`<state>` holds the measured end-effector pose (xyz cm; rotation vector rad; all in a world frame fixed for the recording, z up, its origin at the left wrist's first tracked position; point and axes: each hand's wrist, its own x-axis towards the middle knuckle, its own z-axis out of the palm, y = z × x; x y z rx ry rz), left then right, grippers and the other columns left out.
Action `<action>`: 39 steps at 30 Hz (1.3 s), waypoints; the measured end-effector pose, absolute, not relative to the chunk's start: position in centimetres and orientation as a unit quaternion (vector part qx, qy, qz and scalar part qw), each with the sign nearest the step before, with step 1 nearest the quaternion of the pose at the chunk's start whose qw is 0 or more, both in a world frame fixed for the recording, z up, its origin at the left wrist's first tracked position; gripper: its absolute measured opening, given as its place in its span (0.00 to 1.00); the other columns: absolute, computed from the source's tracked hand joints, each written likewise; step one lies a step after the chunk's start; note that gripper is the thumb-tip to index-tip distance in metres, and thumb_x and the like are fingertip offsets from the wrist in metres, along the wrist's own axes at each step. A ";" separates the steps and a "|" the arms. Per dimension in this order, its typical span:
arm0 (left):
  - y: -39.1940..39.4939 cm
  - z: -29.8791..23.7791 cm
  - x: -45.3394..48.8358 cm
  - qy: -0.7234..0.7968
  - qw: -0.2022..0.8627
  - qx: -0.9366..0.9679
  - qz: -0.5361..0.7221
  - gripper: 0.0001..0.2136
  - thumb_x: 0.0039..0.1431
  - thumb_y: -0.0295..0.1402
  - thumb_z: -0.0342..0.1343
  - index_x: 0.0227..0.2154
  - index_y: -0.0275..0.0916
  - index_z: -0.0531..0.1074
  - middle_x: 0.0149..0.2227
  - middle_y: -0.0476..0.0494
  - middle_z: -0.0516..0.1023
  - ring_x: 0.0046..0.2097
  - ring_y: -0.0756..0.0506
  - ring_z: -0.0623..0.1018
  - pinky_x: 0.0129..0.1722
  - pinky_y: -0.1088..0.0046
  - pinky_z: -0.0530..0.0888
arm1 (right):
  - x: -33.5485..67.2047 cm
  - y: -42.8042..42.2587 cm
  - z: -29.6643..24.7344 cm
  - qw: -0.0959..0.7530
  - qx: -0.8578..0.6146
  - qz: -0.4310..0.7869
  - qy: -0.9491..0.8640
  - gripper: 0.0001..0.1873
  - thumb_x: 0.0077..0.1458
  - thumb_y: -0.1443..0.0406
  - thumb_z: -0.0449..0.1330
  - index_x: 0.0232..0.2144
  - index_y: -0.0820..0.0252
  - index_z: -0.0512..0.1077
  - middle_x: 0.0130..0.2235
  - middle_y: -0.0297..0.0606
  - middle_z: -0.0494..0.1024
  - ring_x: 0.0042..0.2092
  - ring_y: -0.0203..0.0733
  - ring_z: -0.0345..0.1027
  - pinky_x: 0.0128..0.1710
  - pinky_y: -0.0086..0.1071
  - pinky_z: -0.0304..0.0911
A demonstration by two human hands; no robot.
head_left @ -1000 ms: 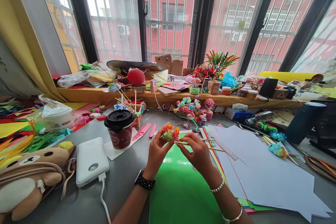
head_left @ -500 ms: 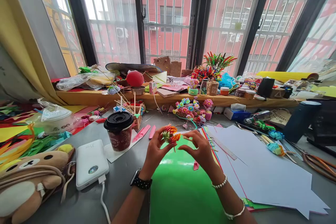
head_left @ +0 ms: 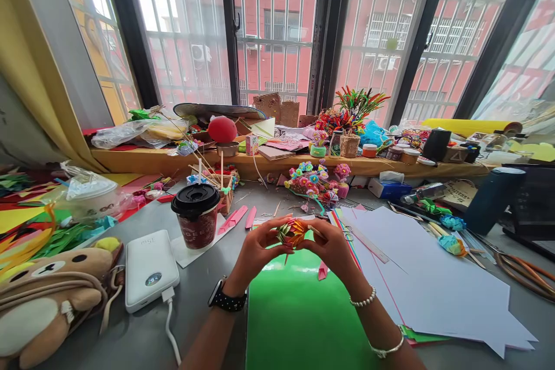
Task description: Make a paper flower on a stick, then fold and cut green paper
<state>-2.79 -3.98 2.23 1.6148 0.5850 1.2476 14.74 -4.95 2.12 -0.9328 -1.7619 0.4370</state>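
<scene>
A folded paper flower (head_left: 291,233) in green, yellow, orange and red is held up over the green board (head_left: 303,312). My left hand (head_left: 259,245) grips it from the left, with fingers behind and thumb in front. From the right, the fingertips and thumb of my right hand (head_left: 330,245) close on its orange petals. What looks like a thin pale stick (head_left: 319,233) lies across the right fingers; its ends are hidden. A small point sticks out below the flower. Pink folded paper strips (head_left: 234,218) lie beyond my left hand, and another pink piece (head_left: 322,270) rests on the board.
Left of my hands stand a lidded coffee cup (head_left: 196,217), a white power bank (head_left: 151,272) with cable and a plush bear (head_left: 52,306). White paper sheets (head_left: 425,277) and a ruler (head_left: 368,243) lie to the right. Crochet flowers (head_left: 312,182) sit ahead, below a cluttered windowsill.
My right hand has moved left against the flower, its thumb and fingers closing on the orange side. The flower has shifted slightly right and turned. My left hand keeps its hold.
</scene>
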 end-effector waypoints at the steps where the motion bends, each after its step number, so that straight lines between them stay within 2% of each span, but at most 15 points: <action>1: -4.0 2.2 -2.8 0.246 0.492 0.661 0.510 0.22 0.39 0.24 0.62 0.41 0.41 0.69 0.48 0.44 0.69 0.43 0.42 0.73 0.42 0.64 0.73 | 14.7 -5.0 2.1 0.526 -0.389 0.181 -0.734 0.19 0.43 0.55 0.60 0.35 0.61 0.71 0.24 0.31 0.67 0.20 0.29 0.46 0.18 0.25 0.47; 5: -3.9 2.1 -2.8 0.255 0.485 0.664 0.509 0.22 0.39 0.26 0.62 0.42 0.41 0.69 0.50 0.43 0.67 0.45 0.40 0.72 0.44 0.62 0.72 | 14.5 -5.0 2.1 0.536 -0.388 0.179 -0.728 0.18 0.44 0.55 0.60 0.34 0.61 0.71 0.26 0.33 0.70 0.20 0.29 0.47 0.19 0.25 0.49; 8: -3.9 2.1 -2.7 0.238 0.469 0.662 0.534 0.22 0.41 0.26 0.61 0.43 0.43 0.68 0.50 0.44 0.65 0.47 0.41 0.70 0.44 0.64 0.71 | 14.5 -5.0 2.0 0.543 -0.397 0.171 -0.720 0.17 0.43 0.57 0.60 0.34 0.62 0.70 0.23 0.30 0.67 0.19 0.28 0.45 0.17 0.24 0.46; 10: -3.8 2.1 -2.7 0.237 0.478 0.651 0.540 0.24 0.42 0.25 0.61 0.45 0.44 0.66 0.47 0.44 0.68 0.46 0.42 0.71 0.44 0.65 0.71 | 14.5 -5.0 2.0 0.537 -0.400 0.176 -0.722 0.17 0.42 0.58 0.61 0.34 0.62 0.70 0.22 0.28 0.64 0.19 0.28 0.44 0.17 0.24 0.45; 13: -3.8 2.4 -3.0 0.237 0.498 0.645 0.529 0.23 0.41 0.24 0.61 0.44 0.40 0.67 0.43 0.42 0.72 0.45 0.41 0.72 0.45 0.63 0.70 | 14.6 -5.1 2.1 0.518 -0.391 0.204 -0.733 0.27 0.39 0.59 0.64 0.44 0.60 0.65 0.27 0.29 0.65 0.19 0.27 0.44 0.16 0.22 0.45; 15: -3.9 2.7 -3.3 0.227 0.498 0.650 0.527 0.20 0.40 0.24 0.61 0.40 0.38 0.70 0.45 0.41 0.71 0.46 0.40 0.71 0.46 0.62 0.69 | 14.5 -5.3 2.3 0.507 -0.378 0.208 -0.746 0.35 0.39 0.60 0.64 0.50 0.57 0.59 0.32 0.32 0.66 0.20 0.27 0.44 0.16 0.22 0.46; 16: -3.9 2.8 -3.4 0.220 0.496 0.653 0.528 0.18 0.40 0.24 0.61 0.39 0.38 0.71 0.46 0.40 0.70 0.47 0.40 0.70 0.46 0.62 0.69 | 14.5 -5.4 2.4 0.505 -0.371 0.201 -0.753 0.35 0.39 0.59 0.64 0.51 0.56 0.58 0.32 0.32 0.66 0.20 0.27 0.44 0.16 0.22 0.47; 21: -4.0 3.2 -3.5 0.238 0.477 0.665 0.523 0.19 0.37 0.25 0.62 0.38 0.39 0.73 0.45 0.41 0.71 0.46 0.40 0.71 0.44 0.61 0.71 | 14.2 -5.4 2.7 0.516 -0.366 0.152 -0.760 0.27 0.40 0.57 0.63 0.45 0.57 0.67 0.25 0.29 0.65 0.19 0.28 0.46 0.17 0.23 0.50; 26: -3.9 3.0 -3.7 0.263 0.457 0.666 0.528 0.18 0.34 0.26 0.64 0.35 0.40 0.75 0.43 0.42 0.73 0.43 0.40 0.73 0.43 0.61 0.72 | 14.2 -5.4 2.5 0.524 -0.363 0.179 -0.749 0.25 0.40 0.58 0.63 0.43 0.56 0.69 0.32 0.34 0.72 0.18 0.26 0.42 0.15 0.23 0.47; 34: -3.8 3.0 -3.8 0.270 0.453 0.663 0.531 0.16 0.32 0.25 0.65 0.31 0.40 0.76 0.38 0.43 0.75 0.41 0.41 0.74 0.41 0.63 0.73 | 13.9 -5.2 2.2 0.536 -0.358 0.167 -0.746 0.23 0.39 0.59 0.63 0.41 0.58 0.71 0.29 0.34 0.73 0.17 0.26 0.42 0.14 0.23 0.47; 39: -3.8 2.8 -3.6 0.253 0.463 0.661 0.534 0.18 0.37 0.26 0.63 0.37 0.39 0.73 0.41 0.42 0.73 0.43 0.41 0.73 0.43 0.61 0.72 | 14.0 -5.1 2.0 0.535 -0.374 0.138 -0.745 0.24 0.40 0.60 0.63 0.43 0.58 0.70 0.29 0.35 0.73 0.18 0.26 0.44 0.15 0.23 0.49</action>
